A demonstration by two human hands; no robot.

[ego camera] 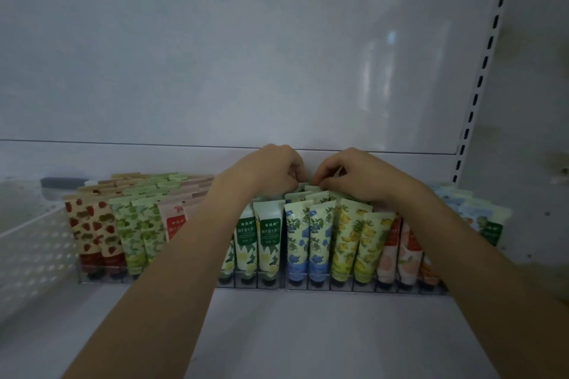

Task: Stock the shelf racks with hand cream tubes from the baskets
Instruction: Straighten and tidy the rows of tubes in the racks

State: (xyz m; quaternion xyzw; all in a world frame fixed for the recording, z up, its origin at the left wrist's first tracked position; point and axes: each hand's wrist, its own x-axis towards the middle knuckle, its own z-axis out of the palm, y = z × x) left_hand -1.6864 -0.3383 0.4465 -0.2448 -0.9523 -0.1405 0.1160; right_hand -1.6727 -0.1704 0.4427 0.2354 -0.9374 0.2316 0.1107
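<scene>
Clear shelf racks (pixel 308 284) hold rows of hand cream tubes standing cap-down: strawberry tubes (pixel 92 234) at the left, then green-print tubes (pixel 135 231), white-green tubes (pixel 271 240), blue-flower tubes (pixel 308 237), yellow tubes (pixel 357 240) and peach tubes (pixel 400 252). Both my hands reach over the rows to the back of the blue-flower lane. My left hand (pixel 264 172) and my right hand (pixel 354 172) pinch the top edges of the rear tubes there, fingertips almost touching. What exactly each finger grips is partly hidden.
A white perforated basket (pixel 27 252) stands at the left on the white shelf (pixel 292 332). The shelf's back panel rises close behind my hands. A slotted upright (pixel 480 80) runs up the right side. More pale blue tubes (pixel 471 209) stand at the far right.
</scene>
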